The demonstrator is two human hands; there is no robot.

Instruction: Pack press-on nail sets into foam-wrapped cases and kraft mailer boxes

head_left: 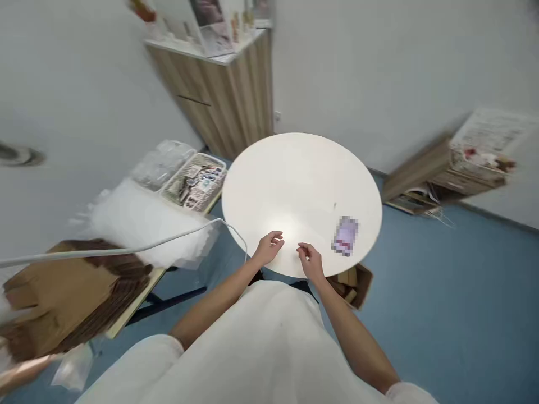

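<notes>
My left hand (pixel 269 248) is at the near edge of the round white table (pixel 290 168), with its fingers slightly bent and apart. Across a small gap, my right hand (pixel 310 262) hovers over the same edge, fingers loosely curved. Nothing shows in either hand. A purple rectangular item (pixel 347 234), pixelated so that its kind is unclear, lies on the table to the right of my right hand. Farther back on the tabletop is a small dark speck (pixel 334 205).
A white cable (pixel 168 240) crosses from the left to the table. Left stand a basket of small packets (pixel 200 182), white plastic sheets (pixel 138 219) and flattened cardboard (pixel 71 292). Another person's hand (pixel 29 370) is near a clear bag (pixel 74 366). A cardboard box (pixel 362 286) sits beneath the table.
</notes>
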